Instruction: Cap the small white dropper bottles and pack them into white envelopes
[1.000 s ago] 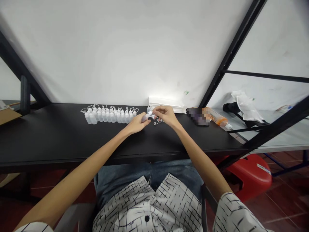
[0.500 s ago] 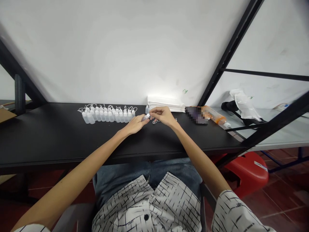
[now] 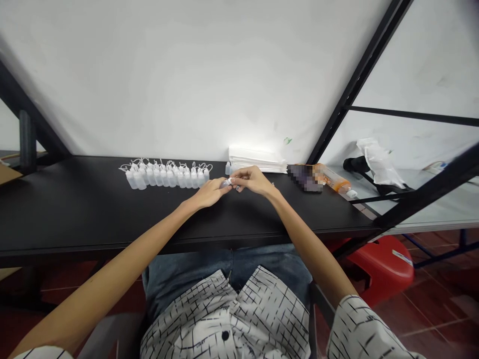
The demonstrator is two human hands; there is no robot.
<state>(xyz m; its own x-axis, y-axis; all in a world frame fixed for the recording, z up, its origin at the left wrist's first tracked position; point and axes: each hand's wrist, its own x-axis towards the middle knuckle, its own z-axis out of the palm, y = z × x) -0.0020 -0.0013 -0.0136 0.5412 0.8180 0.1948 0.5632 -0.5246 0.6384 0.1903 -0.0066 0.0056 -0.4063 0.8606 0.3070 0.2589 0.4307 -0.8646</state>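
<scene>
My left hand [image 3: 209, 193] is closed around a small translucent squeeze bottle [image 3: 225, 184], tilted over the black table. At the bottle's top, the fingers of my right hand [image 3: 255, 180] pinch its white cap [image 3: 230, 180]. A small white piece [image 3: 238, 188] shows below those fingers, too small to make out. To the left, several similar bottles [image 3: 164, 177] with white caps and thin looped straps stand in close rows. One more bottle [image 3: 228, 168] stands upright just behind my hands.
A stack of white sheets or packets [image 3: 256, 160] lies against the wall. Right of it are a blurred dark object [image 3: 305, 178] and a bottle with an orange label [image 3: 331, 179], lying down. Black frame bars bound the table [image 3: 93, 214]. A red stool [image 3: 389, 269] stands below right.
My right fingers have moved slightly left and closed in over the bottle's cap. The white loops that showed under my right hand are now mostly hidden. The left hand keeps its hold.
</scene>
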